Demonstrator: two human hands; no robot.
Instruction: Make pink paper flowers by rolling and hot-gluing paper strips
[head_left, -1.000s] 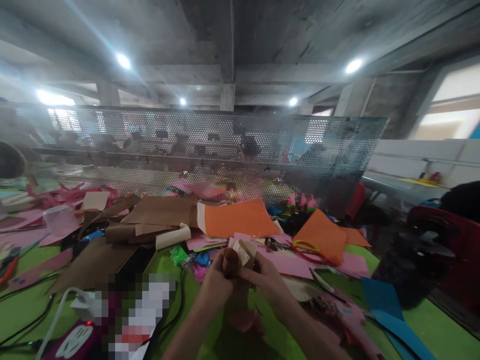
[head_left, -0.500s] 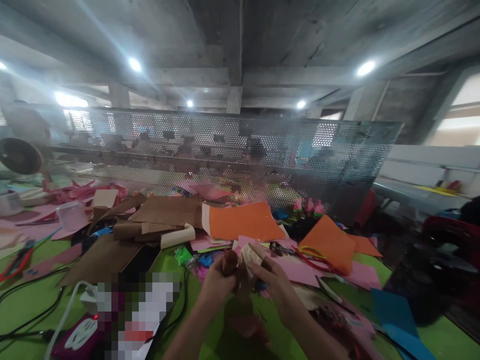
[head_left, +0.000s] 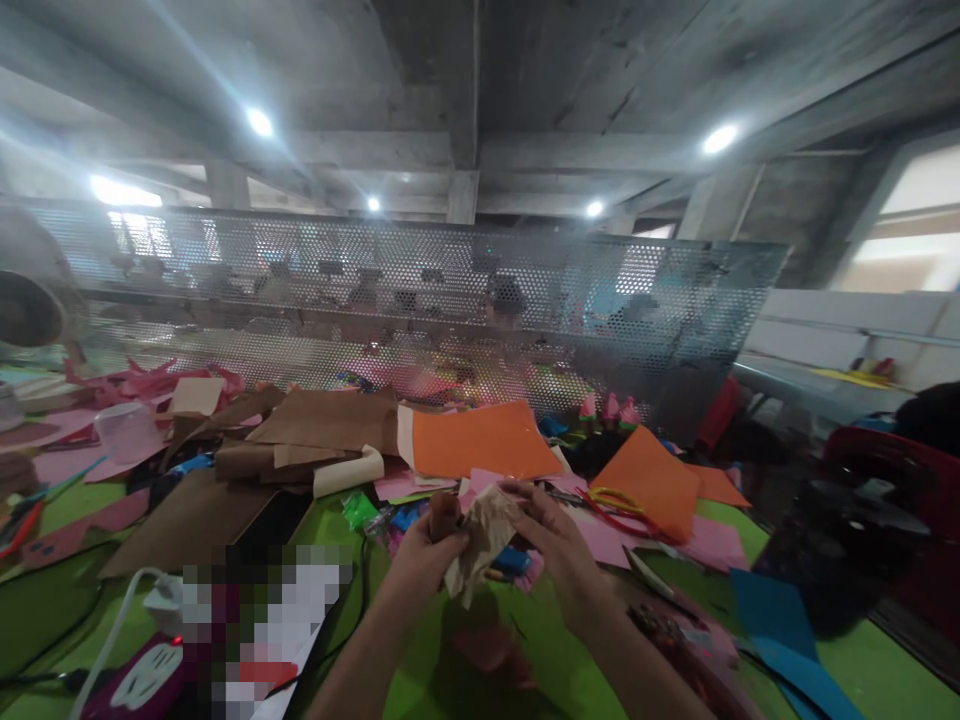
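On the left of the green table [head_left: 334,520], I see a clear cup [head_left: 127,432]. Next, my left hand [head_left: 425,553] is wrapped snugly around a brown lump [head_left: 445,512]. Crumpled cream stuff [head_left: 486,535] hangs between both hands. My right hand [head_left: 551,530] pinches its top edge. Farther right lies a blue sheet [head_left: 776,612].
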